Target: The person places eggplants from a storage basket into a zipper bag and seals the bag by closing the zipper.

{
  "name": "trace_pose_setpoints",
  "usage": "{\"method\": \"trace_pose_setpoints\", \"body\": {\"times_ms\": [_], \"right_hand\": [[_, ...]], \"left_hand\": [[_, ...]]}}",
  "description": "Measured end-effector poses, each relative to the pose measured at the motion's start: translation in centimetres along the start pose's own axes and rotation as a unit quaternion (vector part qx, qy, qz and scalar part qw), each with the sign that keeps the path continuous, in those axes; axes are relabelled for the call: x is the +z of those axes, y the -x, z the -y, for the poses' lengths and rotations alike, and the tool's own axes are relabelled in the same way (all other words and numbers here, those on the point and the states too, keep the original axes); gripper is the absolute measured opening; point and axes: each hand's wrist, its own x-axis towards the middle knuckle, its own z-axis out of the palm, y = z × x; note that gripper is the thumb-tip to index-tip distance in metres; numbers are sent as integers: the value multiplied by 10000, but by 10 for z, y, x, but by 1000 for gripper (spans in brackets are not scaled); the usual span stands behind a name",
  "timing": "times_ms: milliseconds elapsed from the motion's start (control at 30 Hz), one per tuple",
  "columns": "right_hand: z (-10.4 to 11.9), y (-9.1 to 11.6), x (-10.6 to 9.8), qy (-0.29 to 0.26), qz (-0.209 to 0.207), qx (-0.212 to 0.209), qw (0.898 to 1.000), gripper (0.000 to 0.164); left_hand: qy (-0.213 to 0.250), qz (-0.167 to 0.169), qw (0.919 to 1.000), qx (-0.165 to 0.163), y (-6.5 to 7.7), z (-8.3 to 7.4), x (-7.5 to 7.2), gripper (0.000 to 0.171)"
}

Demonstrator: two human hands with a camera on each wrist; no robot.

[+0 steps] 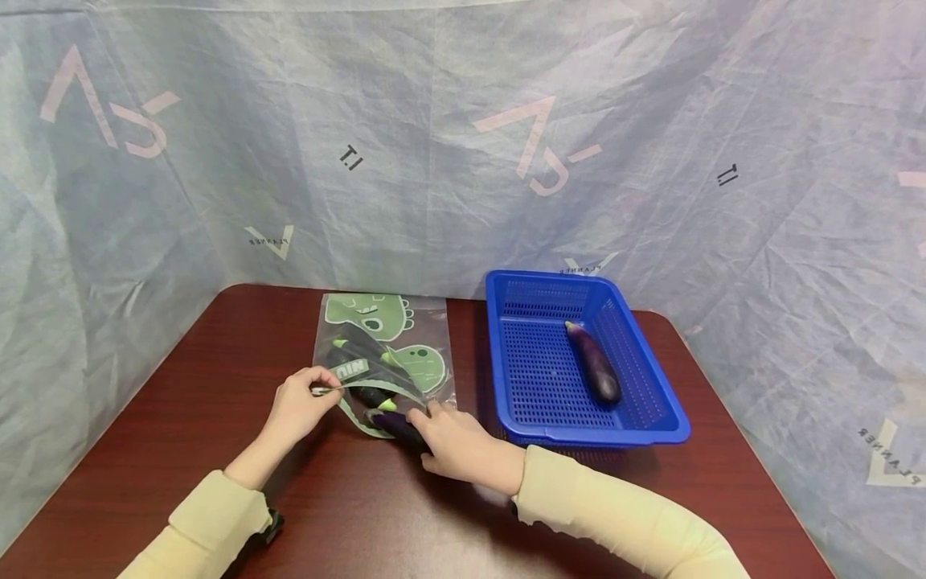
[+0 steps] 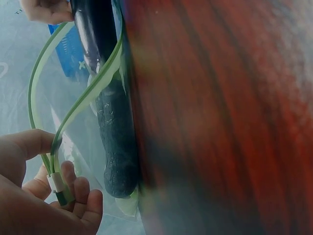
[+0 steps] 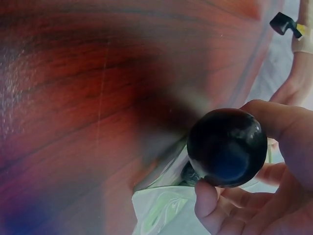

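1. Fingers of the left hand (image 1: 300, 402) are pinching the zip edge of a clear bag (image 1: 372, 318) beside its white slider (image 2: 57, 182); fingers of the right hand (image 1: 459, 446) are grasping a purple eggplant (image 1: 398, 426), whose stem end is pointing into the open mouth between both hands.
2. Beyond the left fingertips, the bag is showing green cartoon figures and a label (image 1: 352, 370) looking like "NIU"; folds are leaving its full wording uncertain.
3. Well beyond both hands, a grey backdrop (image 1: 434, 193) is carrying "T.I", reversed "PLANNER" and large pink marks.
4. Just past the left fingers, dark eggplants (image 1: 372, 396) with green tips are lying inside the bag.
5. To the right of the right fingers, a blue basket (image 1: 517, 430) is holding another eggplant (image 1: 595, 366).
6. Beneath the fingers, a reddish-brown table (image 1: 195, 386) is supporting everything; the right hand is partly blocking the head view of the grasped eggplant.
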Motion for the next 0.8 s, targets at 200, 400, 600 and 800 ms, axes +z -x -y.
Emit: {"method": "trace_pose_setpoints", "body": {"times_ms": [200, 400, 600, 800], "right_hand": [[-1, -2, 3, 32, -20, 44, 10000, 53], [1, -3, 6, 123, -175, 104, 9997, 48], [7, -4, 6, 190, -206, 118, 9995, 44], [15, -8, 6, 354, -227, 18, 9991, 42]], "left_hand": [[37, -6, 10000, 9, 1, -3, -1, 6], [10, -88, 9999, 60, 1, -3, 1, 7], [16, -88, 9999, 49, 0, -2, 2, 7], [43, -78, 9999, 49, 1, -2, 2, 7]]}}
